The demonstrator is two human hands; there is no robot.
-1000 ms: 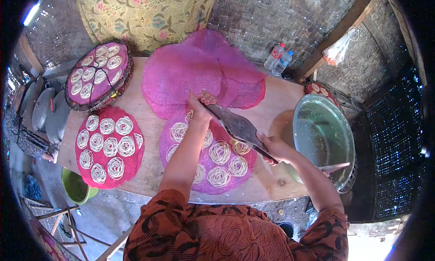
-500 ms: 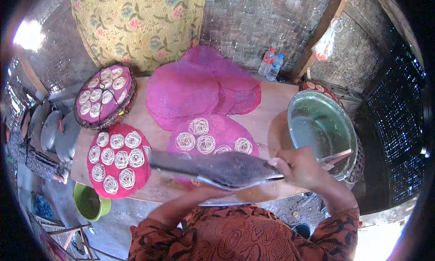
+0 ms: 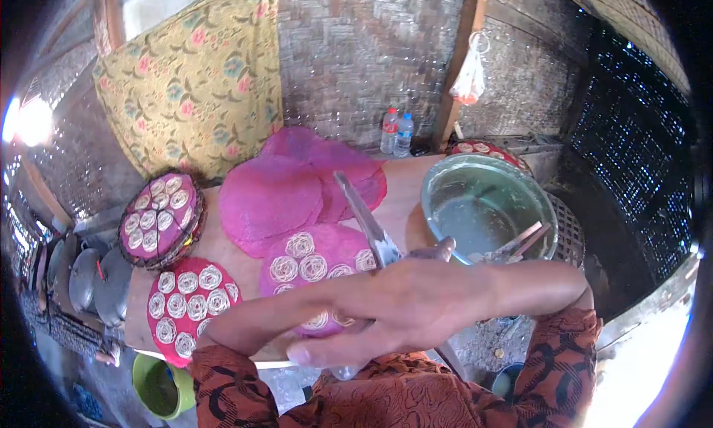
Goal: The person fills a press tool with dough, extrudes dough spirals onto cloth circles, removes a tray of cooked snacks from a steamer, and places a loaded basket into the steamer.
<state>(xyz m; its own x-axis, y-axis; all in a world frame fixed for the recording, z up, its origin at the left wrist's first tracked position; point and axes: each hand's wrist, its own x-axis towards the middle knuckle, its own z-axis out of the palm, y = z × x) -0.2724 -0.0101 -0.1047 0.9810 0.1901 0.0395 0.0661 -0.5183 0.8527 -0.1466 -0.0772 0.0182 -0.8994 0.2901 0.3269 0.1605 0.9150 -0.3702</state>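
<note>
At the far left, a round tray with a dark rim [image 3: 194,233] is seen tilted, bearing pale, string-like coils on a pink sheet. Before it, a round crimson sheet [image 3: 199,269] set with similar coils is laid on the pale wooden counter [image 3: 399,214]. At centre, overlapping magenta sheets [image 3: 271,190] are placed at the back; a round pink-purple sheet [image 3: 330,238] with coils is laid in front.

The left hand [image 3: 375,285] is largely covered by the right hand [image 3: 405,309]; how far its grip is closed cannot be told. Beside them, a long, narrow grey tool [image 3: 362,211] is seen, its far end slanted toward the magenta sheets and its middle hidden by the hands. The right fingers are extended leftward; whether the tool is grasped by them cannot be determined.

At right, wooden sticks [image 3: 520,241] are rested in a round green basin [image 3: 464,190].

In judgement, the tool is best supported firmly at its middle, with its ends held clear of coils and basin rim.
</note>
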